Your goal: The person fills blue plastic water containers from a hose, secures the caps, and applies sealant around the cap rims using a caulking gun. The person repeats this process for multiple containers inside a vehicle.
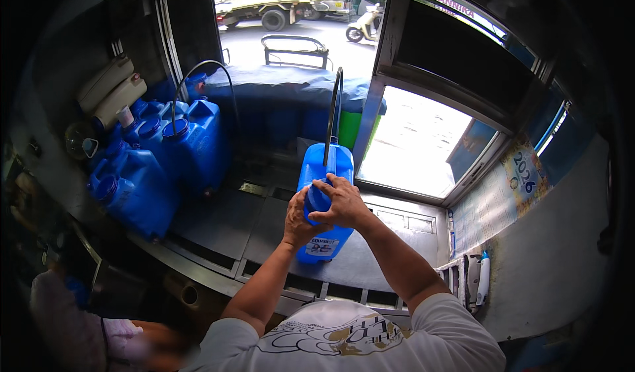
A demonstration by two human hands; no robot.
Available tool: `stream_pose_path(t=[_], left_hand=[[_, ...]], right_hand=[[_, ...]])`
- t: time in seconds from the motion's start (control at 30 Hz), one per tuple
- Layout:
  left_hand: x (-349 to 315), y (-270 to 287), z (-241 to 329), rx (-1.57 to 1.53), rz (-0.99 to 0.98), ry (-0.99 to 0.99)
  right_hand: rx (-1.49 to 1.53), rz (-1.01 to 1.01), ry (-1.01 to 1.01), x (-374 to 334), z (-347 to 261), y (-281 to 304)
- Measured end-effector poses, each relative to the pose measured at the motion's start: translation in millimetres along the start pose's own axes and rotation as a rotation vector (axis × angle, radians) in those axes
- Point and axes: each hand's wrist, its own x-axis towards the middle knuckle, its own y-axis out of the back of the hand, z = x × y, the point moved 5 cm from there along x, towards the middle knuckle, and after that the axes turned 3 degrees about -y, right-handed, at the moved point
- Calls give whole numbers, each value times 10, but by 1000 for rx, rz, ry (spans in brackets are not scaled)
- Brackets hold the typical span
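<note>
A blue plastic water jug with a white label stands upright on the metal counter in front of me. My right hand curls over its round blue cap, thumb and fingers on opposite sides. Against the cap's left side my left hand is closed, its fingertips partly hidden. Behind the cap, a thin curved dark pipe comes down over the jug; where its end sits is hard to make out.
Several blue jugs crowd the left side, with another curved pipe above them. Whitish containers lie behind. Beyond the opening stand a covered cart, a truck and a scooter. A person's pink sleeve shows at lower left.
</note>
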Motion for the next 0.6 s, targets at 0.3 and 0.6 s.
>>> stream_pose_path(t=[0.3,0.6], left_hand=[[-2,15,17,-59,54,-48],[-9,-29,-42,-15,112,-119]], right_hand=[[-76,-55,-7,9,-86,51],[-120,-96,-116,45,-88,-4]])
